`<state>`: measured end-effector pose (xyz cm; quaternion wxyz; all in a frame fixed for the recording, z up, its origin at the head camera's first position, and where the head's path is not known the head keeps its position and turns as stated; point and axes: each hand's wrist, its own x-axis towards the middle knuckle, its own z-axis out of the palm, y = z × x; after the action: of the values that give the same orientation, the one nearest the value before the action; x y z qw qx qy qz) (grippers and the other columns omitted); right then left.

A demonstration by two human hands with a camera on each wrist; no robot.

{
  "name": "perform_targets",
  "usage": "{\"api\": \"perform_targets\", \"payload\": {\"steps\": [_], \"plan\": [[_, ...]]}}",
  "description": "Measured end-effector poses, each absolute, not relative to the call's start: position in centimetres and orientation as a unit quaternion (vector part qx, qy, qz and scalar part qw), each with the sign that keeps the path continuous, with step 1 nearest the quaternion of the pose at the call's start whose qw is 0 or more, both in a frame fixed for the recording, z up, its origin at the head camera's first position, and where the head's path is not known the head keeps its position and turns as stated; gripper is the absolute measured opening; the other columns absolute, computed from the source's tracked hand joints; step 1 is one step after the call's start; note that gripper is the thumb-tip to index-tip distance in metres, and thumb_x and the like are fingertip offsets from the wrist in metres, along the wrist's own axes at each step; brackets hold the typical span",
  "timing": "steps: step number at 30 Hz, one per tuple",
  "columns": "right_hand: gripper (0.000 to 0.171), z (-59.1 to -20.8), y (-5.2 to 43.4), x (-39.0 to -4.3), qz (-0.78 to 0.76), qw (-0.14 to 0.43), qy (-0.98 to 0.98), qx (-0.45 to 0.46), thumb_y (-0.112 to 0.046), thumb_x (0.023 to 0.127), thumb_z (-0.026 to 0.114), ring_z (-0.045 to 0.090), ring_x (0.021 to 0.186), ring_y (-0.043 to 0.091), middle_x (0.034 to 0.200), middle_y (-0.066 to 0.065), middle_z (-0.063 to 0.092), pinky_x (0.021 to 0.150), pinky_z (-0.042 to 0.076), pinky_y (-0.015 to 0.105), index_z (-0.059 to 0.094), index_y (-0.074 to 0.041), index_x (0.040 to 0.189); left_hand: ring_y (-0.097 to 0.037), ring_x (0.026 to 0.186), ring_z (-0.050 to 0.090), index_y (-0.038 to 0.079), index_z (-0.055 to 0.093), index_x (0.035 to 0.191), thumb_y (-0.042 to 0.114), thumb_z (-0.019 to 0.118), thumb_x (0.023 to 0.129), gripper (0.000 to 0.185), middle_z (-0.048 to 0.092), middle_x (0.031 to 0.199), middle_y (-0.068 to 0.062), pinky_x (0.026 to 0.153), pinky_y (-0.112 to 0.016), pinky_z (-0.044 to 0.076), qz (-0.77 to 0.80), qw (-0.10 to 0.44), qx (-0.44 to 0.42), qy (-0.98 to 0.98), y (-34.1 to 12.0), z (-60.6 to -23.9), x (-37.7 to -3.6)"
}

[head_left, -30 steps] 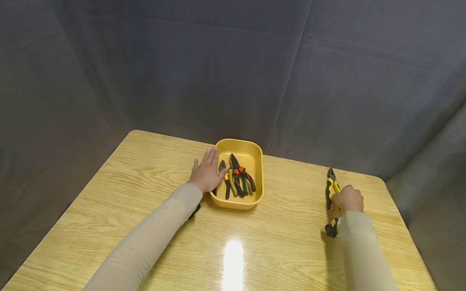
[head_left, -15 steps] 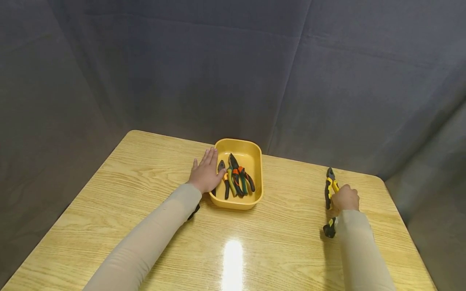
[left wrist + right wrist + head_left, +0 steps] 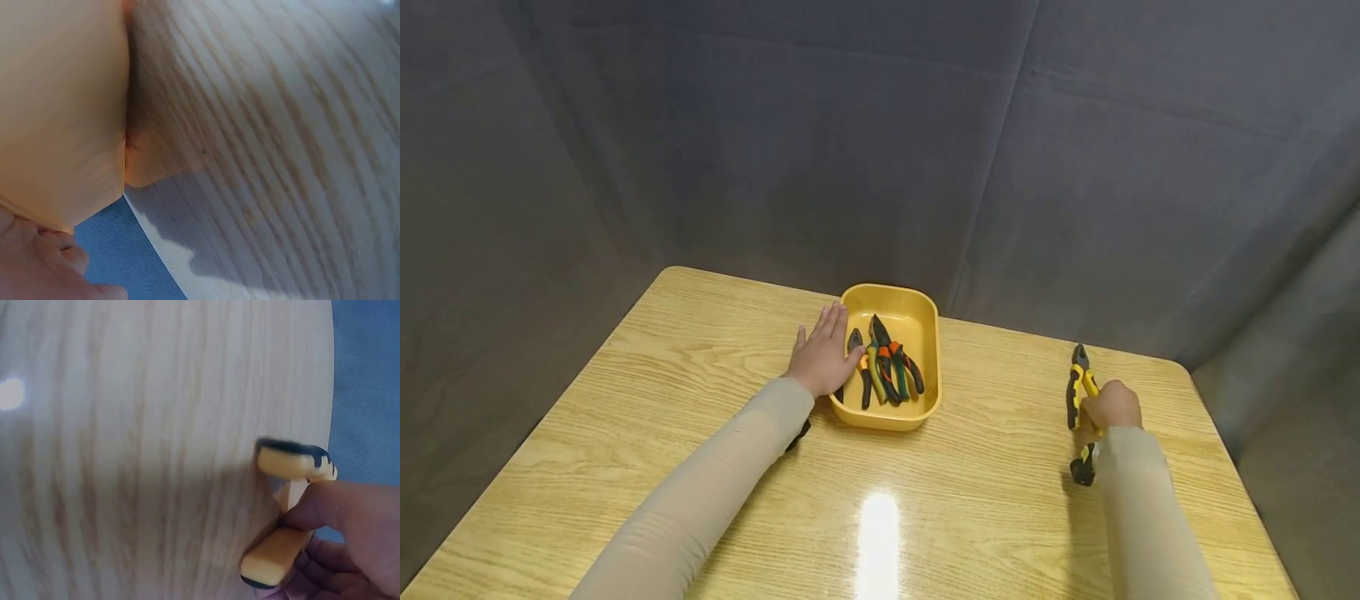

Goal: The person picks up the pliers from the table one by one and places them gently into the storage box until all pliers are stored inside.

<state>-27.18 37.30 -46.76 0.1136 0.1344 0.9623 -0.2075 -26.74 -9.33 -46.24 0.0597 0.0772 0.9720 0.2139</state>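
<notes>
Yellow-handled pliers (image 3: pixel 1078 392), right of frame, sit grasped in your right hand (image 3: pixel 1114 407); your left hand (image 3: pixel 822 360) rests flat, released, against the tray (image 3: pixel 925 321).

No text, label, brand, number or sign can be read in any view. The yellow-and-black pliers (image 3: pixel 1079 392) show only plain colour blocks on their handles, and the pliers lying in the yellow tray (image 3: pixel 925 333) are too small for any marking to be made out. The wood-grain bench (image 3: pixel 700 400) and the grey cloth backdrop (image 3: pixel 880 125) bear no lettering.
</notes>
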Motion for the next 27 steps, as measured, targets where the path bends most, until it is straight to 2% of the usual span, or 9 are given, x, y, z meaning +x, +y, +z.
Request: {"api": "perform_targets", "payload": {"steps": [4,9,16,22,27], "plan": [[0.03,-46.7,37.4,-27.1,-0.203,0.116,0.963,0.135,-0.012,0.091,0.058,0.058,0.073,0.032,0.081,0.022,0.061,0.064,0.052,0.037,0.06,0.018,0.096,-0.023,0.156,-0.005,0.009,0.0,0.164,0.049,0.038,0.108,0.078,-0.004,0.17,-0.007,0.123,-0.058,0.0,0.22,0.057,0.078,0.971,-9.3,-46.5,-26.9],[0.033,-46.8,37.6,-27.3,-0.186,0.103,0.969,0.124,-0.018,0.094,0.061,0.057,0.069,0.028,0.077,0.019,0.059,0.059,0.05,0.034,0.06,0.015,0.092,-0.025,0.156,-0.003,0.007,0.002,0.163,0.047,0.04,0.108,0.078,-0.001,0.17,-0.01,0.122,-0.059,0.002,0.229,0.046,0.081,0.969,-9.4,-46.9,-27.1],[0.035,-46.5,37.8,-27.4,-0.203,0.134,0.963,0.118,-0.023,0.096,0.058,0.057,0.066,0.026,0.075,0.017,0.059,0.058,0.048,0.032,0.061,0.01,0.084,-0.025,0.156,-0.003,0.008,0.002,0.163,0.047,0.04,0.107,0.079,-0.001,0.171,-0.01,0.122,-0.059,0.002,0.233,0.048,0.075,0.968,-9.4,-46.4,-26.9],[0.039,-46.2,38.1,-27.1,-0.238,0.154,0.952,0.115,-0.024,0.097,0.055,0.056,0.058,0.02,0.062,0.008,0.059,0.058,0.046,0.03,0.062,0.006,0.073,-0.024,0.156,-0.003,0.008,0.001,0.163,0.047,0.041,0.108,0.079,-0.001,0.171,-0.01,0.123,-0.059,0.002,0.231,0.05,0.074,0.969,-9.2,-46.2,-26.9],[0.039,-46.2,38.4,-26.5,-0.382,0.193,0.894,0.134,-0.02,0.102,0.05,0.062,0.054,0.012,0.062,0.004,0.064,0.053,0.054,0.027,0.066,0.01,0.083,-0.024,0.156,-0.003,0.008,0.001,0.163,0.047,0.04,0.108,0.079,-0.001,0.171,-0.01,0.123,-0.058,0.002,0.231,0.052,0.074,0.969,-9.2,-46.3,-26.7]]}}
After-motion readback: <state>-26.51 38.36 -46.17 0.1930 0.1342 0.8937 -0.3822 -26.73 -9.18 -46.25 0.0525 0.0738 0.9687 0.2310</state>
